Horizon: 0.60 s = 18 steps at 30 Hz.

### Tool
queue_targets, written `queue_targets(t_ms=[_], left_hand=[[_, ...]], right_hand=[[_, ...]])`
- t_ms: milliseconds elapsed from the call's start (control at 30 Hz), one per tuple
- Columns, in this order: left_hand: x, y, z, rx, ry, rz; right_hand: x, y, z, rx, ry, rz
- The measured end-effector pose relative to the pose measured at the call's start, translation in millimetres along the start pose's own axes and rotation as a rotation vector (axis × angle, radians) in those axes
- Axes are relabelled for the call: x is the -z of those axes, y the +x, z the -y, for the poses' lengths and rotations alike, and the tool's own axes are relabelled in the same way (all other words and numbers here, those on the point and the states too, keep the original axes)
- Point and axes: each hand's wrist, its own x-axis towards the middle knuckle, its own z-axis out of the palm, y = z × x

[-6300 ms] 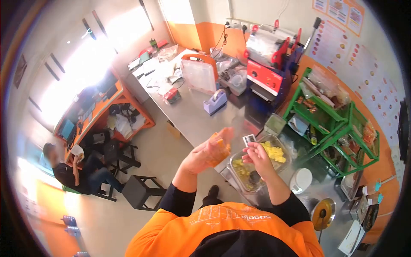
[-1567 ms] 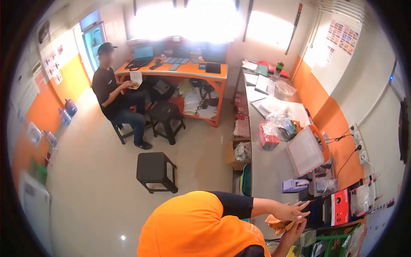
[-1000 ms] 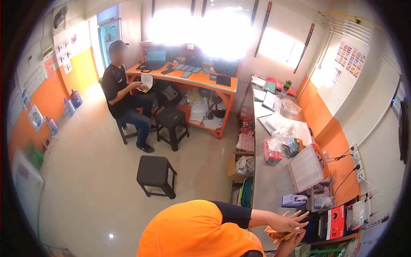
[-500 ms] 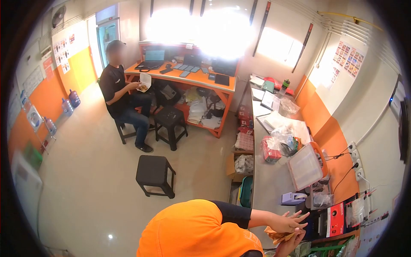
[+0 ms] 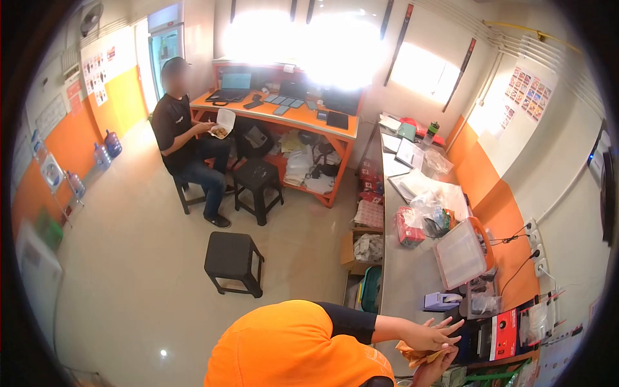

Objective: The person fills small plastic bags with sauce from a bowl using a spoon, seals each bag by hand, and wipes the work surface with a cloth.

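At the lower right, my left hand (image 5: 429,334) reaches out from a black sleeve with its fingers stretched and spread. Just below it, a crumpled orange-brown cloth (image 5: 412,354) lies against its palm side and fingers. My right hand (image 5: 438,369) comes up from the bottom edge, its fingers closed on the cloth and touching the left hand's fingers. Part of the cloth is hidden between the hands. Close by are a red and black machine (image 5: 503,335) and a lilac tape dispenser (image 5: 442,300).
A long grey table (image 5: 405,277) runs along the right wall, bearing a clear-lidded case (image 5: 460,254), a red box (image 5: 409,227) and papers. A black stool (image 5: 233,253) stands on the floor. Another person (image 5: 177,132) sits by an orange desk (image 5: 332,124), holding a white food container (image 5: 224,122).
The view has shifted very slightly. My hands and the cloth keep nearly the same pose. The seated person's hand has moved a little at the food container.
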Motion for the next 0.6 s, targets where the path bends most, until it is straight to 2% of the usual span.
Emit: queue_targets(t_ms=[133,267,433,467,567,600], left_hand=[[1,-4,-1,0.012,0.023,-0.01],[3,-5,2,0.025,0.018,-0.001],[27,-26,4,0.011,-0.044,-0.03],[32,-30,9,0.009,-0.05,-0.039],[42,-55,7,0.076,-0.004,-0.053],[44,-62,4,0.119,0.024,-0.052]], right_hand=[[-6,0,6,0.041,-0.097,-0.001],[-5,1,-1,0.027,-0.014,0.016],[20,17,-65,0.005,0.13,0.012],[27,26,-91,0.004,0.078,-0.046],[28,33,-106,-0.153,-0.07,-0.147],[29,36,-113,-0.157,0.015,-0.084]])
